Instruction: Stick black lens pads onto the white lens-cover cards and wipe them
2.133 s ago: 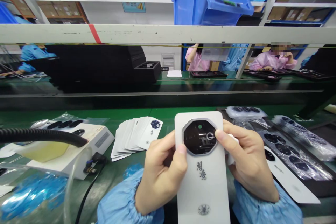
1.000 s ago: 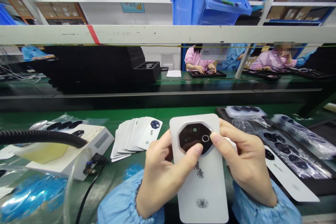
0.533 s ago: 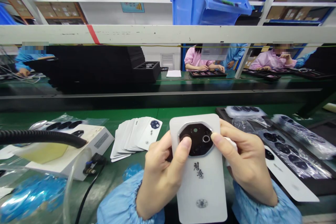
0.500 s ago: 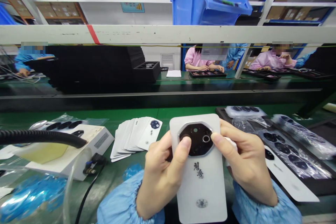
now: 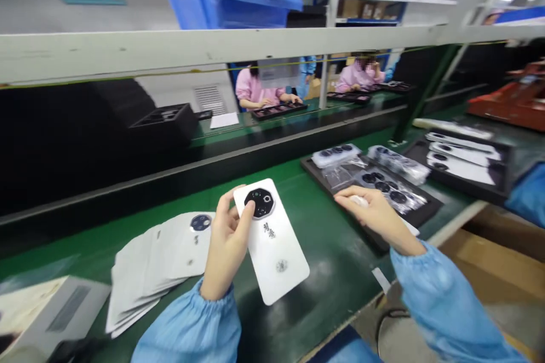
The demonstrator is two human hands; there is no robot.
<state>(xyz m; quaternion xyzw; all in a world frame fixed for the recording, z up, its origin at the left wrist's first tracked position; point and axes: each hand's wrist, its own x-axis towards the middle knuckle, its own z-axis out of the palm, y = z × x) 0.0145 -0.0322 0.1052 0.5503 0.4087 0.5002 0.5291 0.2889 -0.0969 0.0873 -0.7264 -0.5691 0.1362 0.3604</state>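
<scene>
My left hand (image 5: 227,241) grips a white phone back cover (image 5: 279,252) at its upper left, the thumb lying on the edge of the dark octagonal camera window (image 5: 259,203). Dark characters and a round emblem mark the cover's face. My right hand (image 5: 377,215) is over the near edge of a black tray (image 5: 432,210), its fingers curled around a small white object (image 5: 359,200) whose kind I cannot make out. Part of another white piece (image 5: 411,227) shows under that wrist. Left of my left hand, several white covers (image 5: 147,261) lie fanned out.
Packs of dark camera windows (image 5: 385,187) in clear plastic lie in the black tray. A second tray (image 5: 502,181) with white covers is farther right. A white box (image 5: 68,312) stands at the left. Across the bench, people in pink sleeves work; a blue bin (image 5: 238,3) sits above.
The view has turned right. My right hand has left the cover and moved right to the tray with the small white object. My left hand alone holds the cover, now tilted.
</scene>
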